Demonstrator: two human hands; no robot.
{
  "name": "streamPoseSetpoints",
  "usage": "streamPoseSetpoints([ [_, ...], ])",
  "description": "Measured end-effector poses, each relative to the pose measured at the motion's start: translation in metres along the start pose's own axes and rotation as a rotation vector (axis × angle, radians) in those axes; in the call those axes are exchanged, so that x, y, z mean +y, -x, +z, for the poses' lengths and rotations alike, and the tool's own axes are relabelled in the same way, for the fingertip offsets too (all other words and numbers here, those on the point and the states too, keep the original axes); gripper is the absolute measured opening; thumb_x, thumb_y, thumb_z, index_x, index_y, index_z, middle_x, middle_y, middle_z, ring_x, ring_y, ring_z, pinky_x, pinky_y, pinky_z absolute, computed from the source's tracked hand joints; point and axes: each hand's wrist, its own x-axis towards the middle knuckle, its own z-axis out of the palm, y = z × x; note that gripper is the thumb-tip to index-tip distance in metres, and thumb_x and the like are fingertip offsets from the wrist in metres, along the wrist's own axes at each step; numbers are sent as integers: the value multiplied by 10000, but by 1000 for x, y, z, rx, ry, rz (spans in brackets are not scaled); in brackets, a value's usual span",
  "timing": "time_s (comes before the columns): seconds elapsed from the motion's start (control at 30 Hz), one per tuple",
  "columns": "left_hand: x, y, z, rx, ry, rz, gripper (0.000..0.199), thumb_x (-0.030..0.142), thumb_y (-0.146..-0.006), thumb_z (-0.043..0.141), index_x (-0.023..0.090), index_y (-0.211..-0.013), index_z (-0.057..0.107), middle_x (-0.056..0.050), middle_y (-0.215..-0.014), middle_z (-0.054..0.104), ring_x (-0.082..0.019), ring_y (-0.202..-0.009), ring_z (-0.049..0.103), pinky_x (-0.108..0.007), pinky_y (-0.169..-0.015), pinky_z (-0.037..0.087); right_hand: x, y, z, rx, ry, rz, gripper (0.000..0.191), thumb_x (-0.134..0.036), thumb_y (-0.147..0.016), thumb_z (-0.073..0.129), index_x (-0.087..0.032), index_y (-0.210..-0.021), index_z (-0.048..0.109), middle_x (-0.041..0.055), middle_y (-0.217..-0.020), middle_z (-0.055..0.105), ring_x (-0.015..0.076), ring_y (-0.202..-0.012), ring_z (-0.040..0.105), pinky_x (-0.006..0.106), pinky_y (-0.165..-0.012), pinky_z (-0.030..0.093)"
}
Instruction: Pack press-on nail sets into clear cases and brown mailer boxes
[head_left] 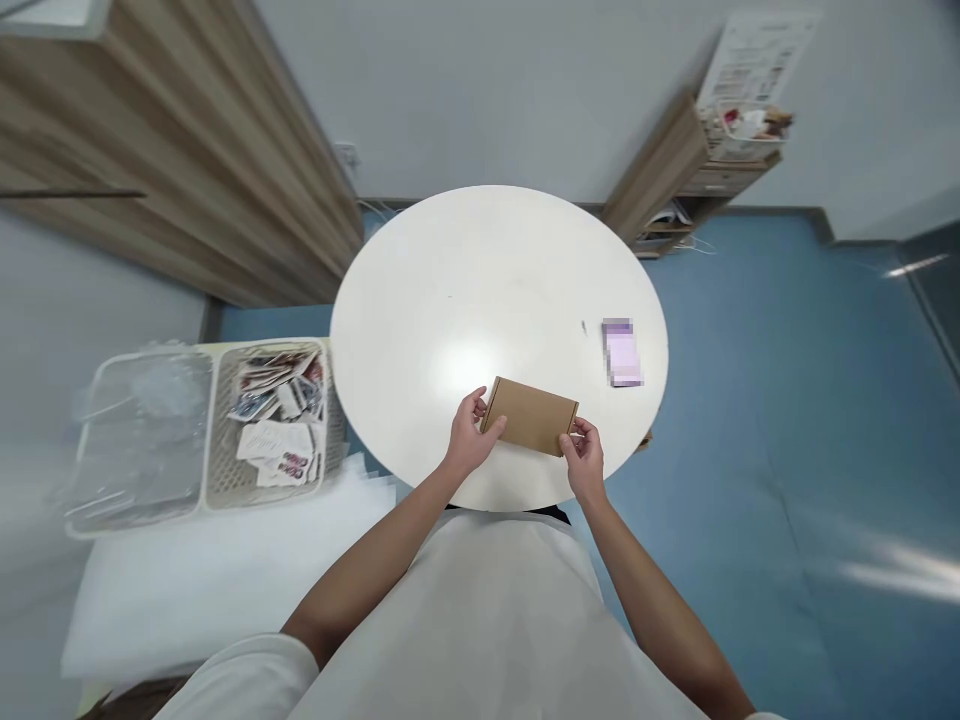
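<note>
A flat brown cardboard box [531, 416] is held between my two hands over the near edge of the round white table [480, 260]. It tilts slightly, its right end nearer to me. My left hand [472, 434] grips the left end, thumb on top and fingers around the far side. At the right end, my right hand [583, 455] holds the corner with its thumb on top and its fingers behind. The box looks closed. Near the table's right edge lies a purple, pixelated item [622, 353], touched by neither hand.
On the left, a white basket [214, 430] holds printed cards and packets, beside another basket [135, 440] with clear plastic bags. White sheets [225, 570] lie below them. A wooden cabinet [195, 130] stands at the back left, a shelf unit [660, 170] at the back right.
</note>
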Motion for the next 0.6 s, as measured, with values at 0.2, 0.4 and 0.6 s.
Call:
streamPoseSetpoints([
  [0.2, 43, 8, 100, -258, -162, 79, 495, 382, -729, 541, 252, -1191, 417, -44, -967, 469, -164, -871, 477, -306, -755, 423, 35, 0, -104, 172, -68, -2, 457, -430, -736, 508, -220, -1127, 400, 60, -982, 509, 140, -718, 519, 290, -621, 466],
  [0.4, 63, 30, 235, -534, -246, 47, 634, 432, -700, 563, 235, -1262, 344, -87, -1057, 455, -213, -943, 476, -338, -768, 431, 88, -6, -228, 312, 0, 97, 532, -458, -717, 514, -221, -1181, 408, 81, -1015, 507, 174, -769, 517, 326, -652, 471],
  [0.6, 54, 17, 342, -577, -313, -73, 678, 432, -622, 637, 178, -1208, 409, -108, -1023, 473, -257, -1011, 462, -369, -865, 386, 125, -38, -299, 347, 99, 186, 588, -515, -706, 483, -228, -1217, 424, 83, -1022, 497, 193, -812, 503, 364, -739, 447],
])
